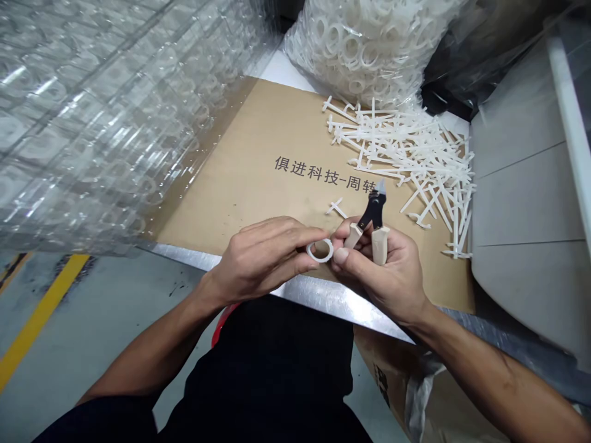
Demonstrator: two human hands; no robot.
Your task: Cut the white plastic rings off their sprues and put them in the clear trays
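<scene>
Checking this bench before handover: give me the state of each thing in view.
Left hand, pinching the ring
White plastic ring, held above the bench
Right hand, closed around the cutter handles
Side cutters, held tips up
Plastic runners, loose in a heap
Bag of rings, full and bulging
Cardboard sheet, lying flat

The plastic ring (320,250) is white; the side cutters (373,212) are black with beige handles (380,245).

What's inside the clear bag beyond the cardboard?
The clear plastic bag is packed with white plastic rings; those deep inside are covered by the ones against the film, so they cannot be seen.
</scene>
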